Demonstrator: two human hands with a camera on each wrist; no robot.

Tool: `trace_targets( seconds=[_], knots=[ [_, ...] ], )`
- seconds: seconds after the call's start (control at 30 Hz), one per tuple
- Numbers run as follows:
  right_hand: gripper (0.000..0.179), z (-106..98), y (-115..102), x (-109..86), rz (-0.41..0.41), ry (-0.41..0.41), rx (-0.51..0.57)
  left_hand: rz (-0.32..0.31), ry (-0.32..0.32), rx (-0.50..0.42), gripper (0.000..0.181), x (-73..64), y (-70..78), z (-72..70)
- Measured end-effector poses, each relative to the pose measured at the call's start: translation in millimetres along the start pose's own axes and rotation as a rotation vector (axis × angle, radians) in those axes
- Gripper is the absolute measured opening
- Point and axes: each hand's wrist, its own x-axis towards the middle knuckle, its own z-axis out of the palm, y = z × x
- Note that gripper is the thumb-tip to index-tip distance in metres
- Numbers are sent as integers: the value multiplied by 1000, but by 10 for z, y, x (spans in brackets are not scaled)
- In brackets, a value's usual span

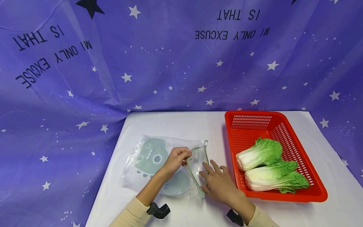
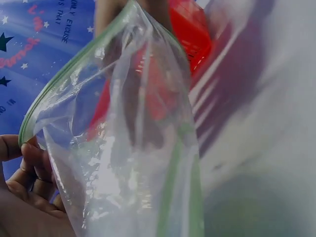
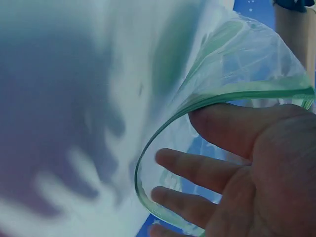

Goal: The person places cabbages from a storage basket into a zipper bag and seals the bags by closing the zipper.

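A clear zip bag (image 1: 177, 181) with a green dinosaur print lies on the table, its green-edged mouth toward the right and spread apart. My left hand (image 1: 175, 160) pinches one lip of that mouth between thumb and fingers. In the left wrist view the left fingers (image 2: 37, 168) grip the green zip edge (image 2: 44, 91) at a corner. My right hand (image 1: 219, 183) is at the opposite lip, fingers spread. The right wrist view has the right hand (image 3: 266, 163) with fairly straight fingers reaching into the mouth, thumb against the green rim (image 3: 217, 98).
A red plastic basket (image 1: 303, 151) stands on the right of the white table (image 1: 170, 121). Two Chinese cabbages lie in it, one (image 1: 261, 154) behind the other (image 1: 273, 178). A purple star-printed cloth (image 1: 170, 63) hangs behind the table.
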Motion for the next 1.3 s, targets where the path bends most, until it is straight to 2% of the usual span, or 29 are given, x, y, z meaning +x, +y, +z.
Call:
trace_targets(
  seconds=[0.17,0.3,0.37,0.47,0.6,0.7,0.83,1.0,1.13,1.3],
  knots=[
    [51,30,-29,2,-92,98,-43,-12,5,34,28,-1,-52,63],
    [54,98,-47,-12,-135,129,-70,-29,7,40,28,5,-84,95],
    [54,129,-62,-20,-156,107,-61,-41,12,46,27,2,-100,110],
    [52,172,-85,-47,-165,29,-17,-54,12,44,27,-8,-129,127],
    [50,217,-117,-113,-127,-72,36,-67,9,33,25,-20,-192,131],
    [54,264,-128,-153,-104,-107,55,-76,5,10,25,-25,-234,112],
    [59,347,-121,-173,-82,-127,46,-70,-14,-90,26,-43,-221,52],
    [50,441,-105,-190,-82,-115,-5,-35,-70,-208,28,-58,-152,-25],
    [50,477,-104,-199,-77,-86,-5,-19,-73,-215,28,-40,-159,-15],
    [61,421,-118,-177,-83,-105,3,-60,-26,-159,28,-15,-229,13]
  ],
)
